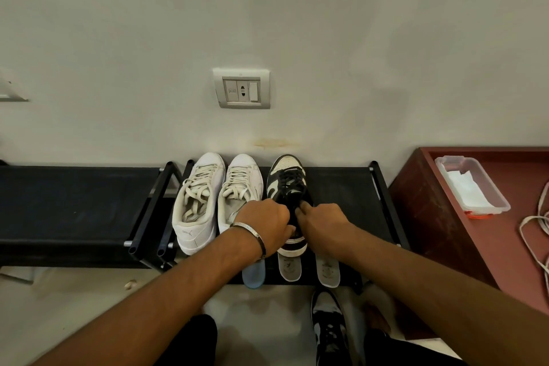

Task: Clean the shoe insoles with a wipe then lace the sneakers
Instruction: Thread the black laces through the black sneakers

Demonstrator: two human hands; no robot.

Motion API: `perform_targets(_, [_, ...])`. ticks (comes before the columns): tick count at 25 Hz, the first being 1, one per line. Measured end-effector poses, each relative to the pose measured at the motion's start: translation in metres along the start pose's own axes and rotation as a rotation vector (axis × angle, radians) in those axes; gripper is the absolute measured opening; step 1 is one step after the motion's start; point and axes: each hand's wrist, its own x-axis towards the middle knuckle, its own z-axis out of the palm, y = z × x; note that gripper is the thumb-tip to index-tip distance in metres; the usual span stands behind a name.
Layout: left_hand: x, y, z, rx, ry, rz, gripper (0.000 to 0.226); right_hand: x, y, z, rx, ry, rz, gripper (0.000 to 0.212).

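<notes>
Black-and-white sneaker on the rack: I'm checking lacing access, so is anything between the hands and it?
Nothing visible. The left hand and right hand are already on the black-and-white sneaker, fingers at its laces.

Rack (341, 187): matt black cloth, metal tubes. White sneakers (205, 196): smooth leather-look. Tub (487, 187): clear glossy plastic. Bracelet (258, 236): polished metal.

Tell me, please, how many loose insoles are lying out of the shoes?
3, along the rack's front edge: a blue insole under the left wrist, a grey insole behind the black-and-white sneaker, another grey one right. More may be hidden.
</notes>
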Motion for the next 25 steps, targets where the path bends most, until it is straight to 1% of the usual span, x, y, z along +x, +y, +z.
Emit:
perform_targets(3, [-0.002,0.001,0.004,-0.073,-0.033,-0.012,0.030,0.016,-0.002,-0.006,-0.038,0.001,0.014,0.050])
perform_targets(5, [0.000,0.004,0.009,-0.097,-0.070,-0.019,0.029,0.028,-0.002,-0.007,-0.053,-0.037,0.041,0.040])
perform_targets(8, [0.006,0.003,0.018,-0.100,-0.095,-0.001,0.028,0.043,-0.005,-0.006,-0.028,-0.145,0.081,0.039])
perform_targets(10, [0.010,0.001,0.026,-0.121,-0.116,-0.009,0.028,0.045,-0.006,-0.005,-0.007,-0.137,0.076,0.041])
perform_targets(12, [0.011,0.001,0.030,-0.156,-0.101,-0.022,0.029,0.039,-0.003,-0.004,0.045,-0.074,0.059,0.041])
perform_targets(14, [0.009,0.002,0.030,-0.181,-0.049,-0.024,0.030,0.027,0.001,0.000,0.130,0.025,0.031,0.045])
perform_targets(16, [0.006,0.001,0.031,-0.191,0.001,-0.022,0.030,0.012,0.003,0.007,0.212,0.142,-0.003,0.052])
perform_targets(18, [0.001,-0.001,0.034,-0.193,0.043,-0.020,0.029,-0.003,0.002,0.017,0.312,0.295,-0.009,0.049])
perform_targets(20, [-0.004,-0.003,0.037,-0.204,0.104,-0.019,0.028,-0.017,-0.003,0.028,0.474,0.480,0.061,0.036])
perform_targets(22, [-0.009,-0.003,0.036,-0.250,0.184,-0.043,0.027,-0.028,-0.008,0.036,0.805,0.633,0.230,0.029])
perform_targets(23, [-0.012,-0.001,0.037,-0.283,0.249,-0.064,0.029,-0.031,-0.010,0.041,1.013,0.665,0.312,0.029])
perform_targets(24, [-0.015,0.003,0.040,-0.305,0.320,-0.083,0.033,-0.031,-0.012,0.045,1.225,0.632,0.365,0.031])
perform_targets(25, [-0.018,0.007,0.045,-0.321,0.364,-0.103,0.040,-0.029,-0.015,0.048,1.426,0.538,0.374,0.036])
